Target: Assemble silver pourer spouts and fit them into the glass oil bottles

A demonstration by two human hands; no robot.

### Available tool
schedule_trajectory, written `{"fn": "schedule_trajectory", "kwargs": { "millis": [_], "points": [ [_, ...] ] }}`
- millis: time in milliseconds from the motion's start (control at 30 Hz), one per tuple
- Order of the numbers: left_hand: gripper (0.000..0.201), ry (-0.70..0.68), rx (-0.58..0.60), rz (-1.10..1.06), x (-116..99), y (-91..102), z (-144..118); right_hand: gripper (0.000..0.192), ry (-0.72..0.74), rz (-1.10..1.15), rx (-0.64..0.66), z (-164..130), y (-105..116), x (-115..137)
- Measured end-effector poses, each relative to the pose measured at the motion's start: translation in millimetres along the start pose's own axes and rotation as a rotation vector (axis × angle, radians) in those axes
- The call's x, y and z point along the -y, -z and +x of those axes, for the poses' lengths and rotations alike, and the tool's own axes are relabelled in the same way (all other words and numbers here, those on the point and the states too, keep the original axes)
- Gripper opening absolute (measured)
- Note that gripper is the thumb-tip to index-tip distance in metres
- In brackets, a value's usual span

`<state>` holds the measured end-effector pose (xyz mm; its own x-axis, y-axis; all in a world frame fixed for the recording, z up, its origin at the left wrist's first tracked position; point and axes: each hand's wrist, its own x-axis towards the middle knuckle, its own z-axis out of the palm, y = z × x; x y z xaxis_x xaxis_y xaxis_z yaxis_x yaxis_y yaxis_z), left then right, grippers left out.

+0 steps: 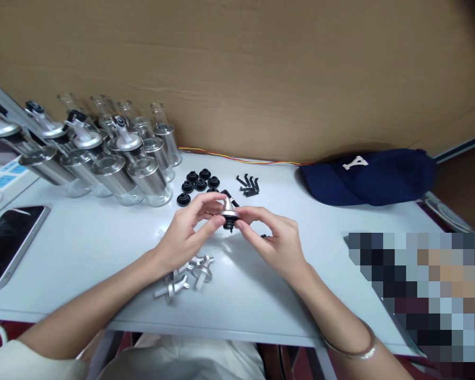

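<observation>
Nearest the camera: loose silver spout parts (186,274) on white table (103,237), just near of the hands. Above table centre, silver pourer cap (228,211) with black stopper beneath, pinched from both sides. Left hand (186,232) fingertips closed on its left side; right hand (277,237) fingertips closed on its right. Beyond: black rubber stoppers (198,182), black clips (248,186). Far left: glass-and-steel bottles (114,158). Left edge: phone (8,243). Far right: navy cap (368,177).

A pixelated block (417,295) hides the near right bench corner. The phone (8,243) is cut off at the left edge. Fingers (206,208) partly cover the spout (228,211).
</observation>
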<state>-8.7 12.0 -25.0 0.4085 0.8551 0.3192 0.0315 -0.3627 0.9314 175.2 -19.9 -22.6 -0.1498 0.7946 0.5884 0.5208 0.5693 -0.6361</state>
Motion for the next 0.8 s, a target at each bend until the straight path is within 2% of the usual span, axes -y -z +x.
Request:
{"fn": "schedule_trajectory", "kwargs": {
  "millis": [167, 300, 533, 667, 800],
  "points": [
    [0.022, -0.033, -0.015, 0.108, 1.2, 1.3, -1.7, 0.002, -0.034, -0.008, -0.012, 1.0, 1.0, 0.6],
    [0.021, -0.024, -0.021, 0.196, -0.9, 1.8, -0.8, 0.004, -0.031, -0.020, 0.020, 0.7, 1.1, -0.2],
    [0.023, 0.025, 0.096, 0.098, -3.5, 0.6, -0.4, 0.008, 0.026, -0.058, 0.017, 1.7, 3.0, -1.0],
    [0.021, 0.006, 0.099, 0.095, -2.3, -0.3, -3.4, 0.010, 0.024, -0.055, 0.010, 2.4, 3.1, -2.3],
    [0.023, -0.018, 0.099, 0.196, -1.2, 1.2, -3.7, 0.008, 0.012, -0.040, 0.042, 2.1, 1.7, -3.2]
  ]
}}
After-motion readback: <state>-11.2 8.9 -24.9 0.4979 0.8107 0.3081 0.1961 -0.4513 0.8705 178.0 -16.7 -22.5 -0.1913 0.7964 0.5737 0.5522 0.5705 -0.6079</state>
